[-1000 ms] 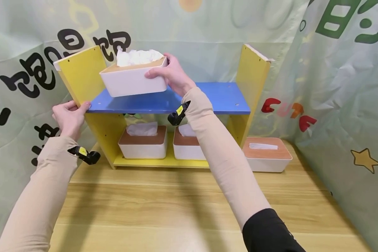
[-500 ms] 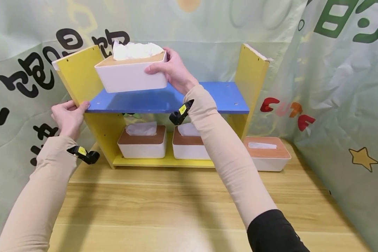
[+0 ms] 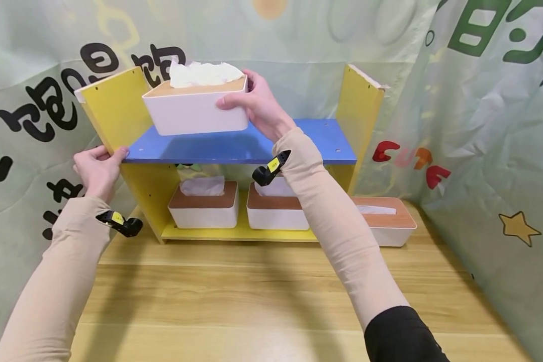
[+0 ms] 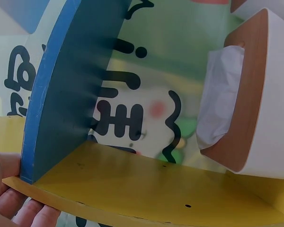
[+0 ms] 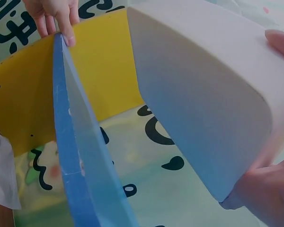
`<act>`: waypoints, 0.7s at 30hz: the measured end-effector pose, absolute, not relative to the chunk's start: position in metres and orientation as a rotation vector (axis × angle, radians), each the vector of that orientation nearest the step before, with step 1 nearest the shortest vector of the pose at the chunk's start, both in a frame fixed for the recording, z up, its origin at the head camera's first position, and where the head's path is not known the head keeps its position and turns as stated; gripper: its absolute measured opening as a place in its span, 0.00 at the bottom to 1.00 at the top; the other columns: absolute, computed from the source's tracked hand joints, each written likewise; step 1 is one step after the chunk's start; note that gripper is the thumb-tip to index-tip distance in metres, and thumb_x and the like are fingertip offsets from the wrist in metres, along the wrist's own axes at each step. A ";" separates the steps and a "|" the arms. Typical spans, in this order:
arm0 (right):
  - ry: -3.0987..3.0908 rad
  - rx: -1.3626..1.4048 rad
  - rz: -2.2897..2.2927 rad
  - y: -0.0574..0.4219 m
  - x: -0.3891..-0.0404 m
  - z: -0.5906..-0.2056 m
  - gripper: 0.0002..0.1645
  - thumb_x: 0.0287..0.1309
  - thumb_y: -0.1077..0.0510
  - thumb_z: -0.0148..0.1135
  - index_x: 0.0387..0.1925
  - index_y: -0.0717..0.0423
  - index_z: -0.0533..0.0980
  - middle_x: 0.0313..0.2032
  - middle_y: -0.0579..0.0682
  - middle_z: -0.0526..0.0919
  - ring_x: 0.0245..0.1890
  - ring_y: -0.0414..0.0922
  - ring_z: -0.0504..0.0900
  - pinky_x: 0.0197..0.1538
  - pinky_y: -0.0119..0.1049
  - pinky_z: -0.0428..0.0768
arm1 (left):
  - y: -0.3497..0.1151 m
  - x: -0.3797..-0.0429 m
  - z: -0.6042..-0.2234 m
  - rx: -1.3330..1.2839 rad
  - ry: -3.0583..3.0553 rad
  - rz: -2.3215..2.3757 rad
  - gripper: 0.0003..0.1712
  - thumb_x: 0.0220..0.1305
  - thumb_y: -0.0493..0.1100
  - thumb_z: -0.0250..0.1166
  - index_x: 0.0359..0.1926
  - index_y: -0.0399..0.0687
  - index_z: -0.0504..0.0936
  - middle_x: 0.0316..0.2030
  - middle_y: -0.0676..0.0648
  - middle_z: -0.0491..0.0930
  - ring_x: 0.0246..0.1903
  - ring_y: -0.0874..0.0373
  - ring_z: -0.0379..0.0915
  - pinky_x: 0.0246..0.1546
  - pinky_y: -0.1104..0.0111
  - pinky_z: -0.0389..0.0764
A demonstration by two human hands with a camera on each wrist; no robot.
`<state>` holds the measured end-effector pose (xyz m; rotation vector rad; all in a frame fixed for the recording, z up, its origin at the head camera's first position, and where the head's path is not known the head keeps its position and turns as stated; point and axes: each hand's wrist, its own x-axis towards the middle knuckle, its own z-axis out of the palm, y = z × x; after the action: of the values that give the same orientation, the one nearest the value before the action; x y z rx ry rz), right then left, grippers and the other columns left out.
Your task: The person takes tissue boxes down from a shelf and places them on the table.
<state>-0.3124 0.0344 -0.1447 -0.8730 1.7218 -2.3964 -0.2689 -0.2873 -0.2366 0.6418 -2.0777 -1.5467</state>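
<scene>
My right hand (image 3: 264,108) grips the right end of a white tissue box (image 3: 196,113), thumb on its front face and fingers behind. The box has a light wood-look lid with crumpled white tissue sticking out. It is held in the air above the blue upper board (image 3: 208,150) of a small shelf, and the right wrist view shows its underside (image 5: 199,99) raised off that board. At the shelf's left side, my left hand (image 3: 98,168) pinches the edge where the yellow side panel (image 3: 122,108) meets the blue board, thumb at the board's corner, fingers round the panel's outside.
Two more tissue boxes, one on the left (image 3: 203,206) and one on the right (image 3: 276,213), sit on the yellow bottom shelf (image 3: 242,232). Another tissue box (image 3: 389,226) stands on the wooden table (image 3: 217,296) right of the shelf, partly behind my right forearm. Printed cloth (image 3: 479,151) hangs around.
The right hand and its tissue box rise slightly at first, then shift a little to the right. My left hand keeps its grip on the shelf edge.
</scene>
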 end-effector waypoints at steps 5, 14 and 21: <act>1.716 -0.878 -2.397 0.041 -0.309 -0.151 0.35 0.41 0.75 0.68 0.53 0.56 0.68 0.45 0.53 0.80 0.46 0.47 0.81 0.50 0.34 0.83 | -0.288 -0.268 -0.237 0.611 -2.069 -1.559 0.31 0.61 0.50 0.72 0.64 0.47 0.78 0.21 0.75 0.72 0.69 0.67 0.45 0.72 0.78 0.47; 1.683 -0.922 -2.422 0.050 -0.297 -0.156 0.34 0.41 0.75 0.67 0.53 0.57 0.70 0.44 0.52 0.80 0.45 0.47 0.80 0.48 0.35 0.82 | -0.287 -0.268 -0.238 0.597 -2.059 -1.574 0.31 0.61 0.49 0.72 0.64 0.46 0.78 0.18 0.75 0.71 0.71 0.67 0.43 0.72 0.78 0.47; 1.696 -0.905 -2.435 0.059 -0.284 -0.161 0.39 0.41 0.76 0.67 0.59 0.57 0.68 0.47 0.51 0.78 0.48 0.47 0.78 0.50 0.35 0.81 | -0.287 -0.268 -0.237 0.612 -2.062 -1.570 0.31 0.61 0.50 0.72 0.64 0.48 0.78 0.24 0.74 0.72 0.69 0.68 0.44 0.72 0.78 0.46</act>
<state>-0.2843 0.0588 -0.1608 -0.9049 1.6961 -2.4352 -0.2676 -0.2875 -0.2369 0.6123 -2.0616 -1.5704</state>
